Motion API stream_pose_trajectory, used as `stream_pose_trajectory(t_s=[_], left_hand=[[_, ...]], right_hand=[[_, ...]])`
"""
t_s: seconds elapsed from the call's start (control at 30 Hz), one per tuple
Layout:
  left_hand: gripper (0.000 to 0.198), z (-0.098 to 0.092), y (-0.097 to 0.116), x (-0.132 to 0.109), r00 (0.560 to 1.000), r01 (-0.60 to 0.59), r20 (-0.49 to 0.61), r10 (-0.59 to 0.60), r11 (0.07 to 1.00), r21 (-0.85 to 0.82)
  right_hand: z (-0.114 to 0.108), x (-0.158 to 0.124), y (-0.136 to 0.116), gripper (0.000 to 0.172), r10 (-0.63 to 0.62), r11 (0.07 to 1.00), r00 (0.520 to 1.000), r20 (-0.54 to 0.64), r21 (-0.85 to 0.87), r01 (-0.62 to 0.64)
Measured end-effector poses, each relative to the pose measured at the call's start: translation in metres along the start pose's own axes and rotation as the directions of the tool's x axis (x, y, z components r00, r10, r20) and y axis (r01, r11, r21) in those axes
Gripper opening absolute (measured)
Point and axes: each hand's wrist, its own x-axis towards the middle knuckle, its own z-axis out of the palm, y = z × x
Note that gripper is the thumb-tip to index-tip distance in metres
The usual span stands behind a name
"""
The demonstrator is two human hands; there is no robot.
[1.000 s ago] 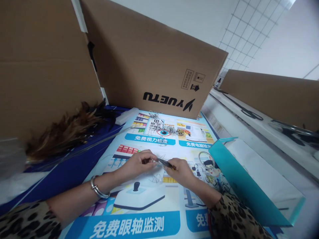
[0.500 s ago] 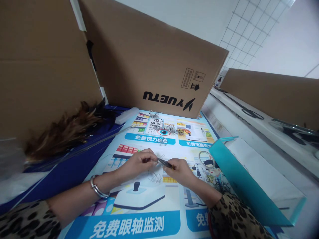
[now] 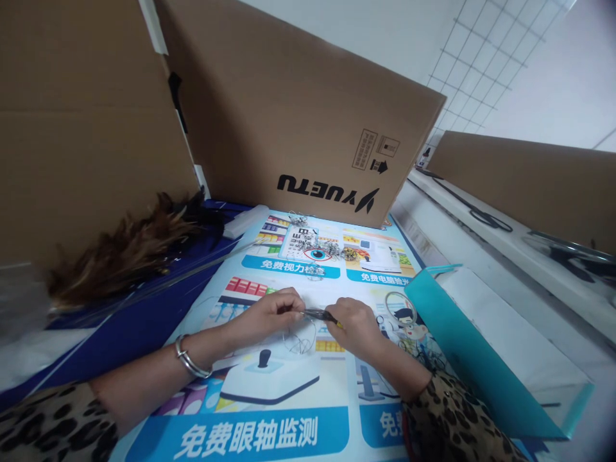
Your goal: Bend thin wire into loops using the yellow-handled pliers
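Note:
My right hand (image 3: 355,326) is closed round the handles of a pair of pliers (image 3: 318,314), whose jaws point left. The tips of the jaws meet the fingertips of my left hand (image 3: 278,310). Thumb and forefinger of that hand are pinched on thin wire (image 3: 299,339), which loops down below them in fine coils. Exactly where the jaws grip the wire is too small to make out. Both hands are just above a printed poster sheet (image 3: 337,385).
Tangled wire pieces (image 3: 327,247) lie farther back on the poster. A wire coil (image 3: 400,308) and more bits are at right, beside a teal open box (image 3: 462,359). Brown feathers (image 3: 129,250) lie at left. Cardboard panels (image 3: 298,115) stand behind.
My right hand has turned and shifted slightly right, so the pliers lie more level. My left hand keeps its pinch in nearly the same spot.

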Motion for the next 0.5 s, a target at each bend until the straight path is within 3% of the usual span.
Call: stream_pose_trajectory(t_s=[0.5], left_hand=[[0.016, -0.0007, -0.0008, 0.0, 0.998, 0.059, 0.033, -0.056, 0.993, -0.098]], right_hand=[[0.0056, 0.0, -0.0018, 0.016, 0.044, 0.968, 0.993, 0.107, 0.241, -0.069]])
